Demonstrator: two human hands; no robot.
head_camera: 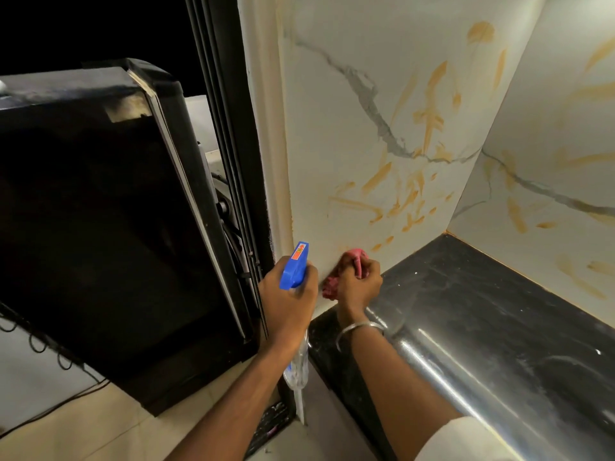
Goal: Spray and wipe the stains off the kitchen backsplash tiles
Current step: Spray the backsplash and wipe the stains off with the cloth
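Observation:
White marble-look backsplash tiles (349, 104) carry many orange-brown streaks, thickest in the lower middle (396, 194); more streaks mark the right wall (545, 181). My left hand (286, 301) grips a spray bottle with a blue trigger head (294, 266), its clear body hanging below the fist. My right hand (361, 281) holds a crumpled pink cloth (332, 282) pressed against the bottom of the left tile, just above the counter. A metal bangle sits on that wrist.
A glossy black stone countertop (499, 311) fills the lower right and meets both tiled walls at a corner. A black appliance (100, 211) stands at the left beside a dark frame (233, 134). Cables run along the pale floor (83, 427).

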